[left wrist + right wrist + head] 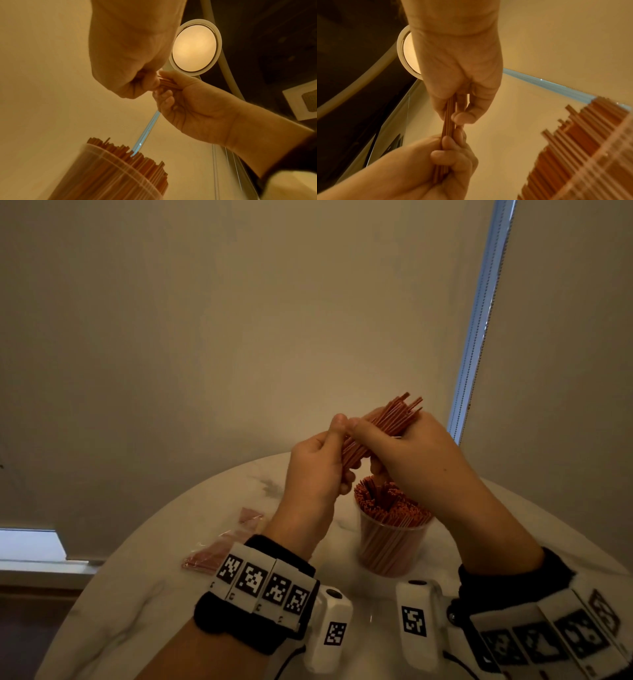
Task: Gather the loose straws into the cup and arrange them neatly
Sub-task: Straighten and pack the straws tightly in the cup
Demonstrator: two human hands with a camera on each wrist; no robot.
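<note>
hands (363, 450) grip straw bundle (387, 422) | above full cup (390, 546)

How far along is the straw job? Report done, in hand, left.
Done: the clear cup on the table already stands packed with red straws. In hand: the left hand and right hand both grip a bundle of straws above the cup. Left: insert it, and perhaps the packet lying left.

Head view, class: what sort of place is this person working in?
Probably a room in a home: a round marble-look table, a drawn roller blind over the window, and a round ceiling lamp.
</note>
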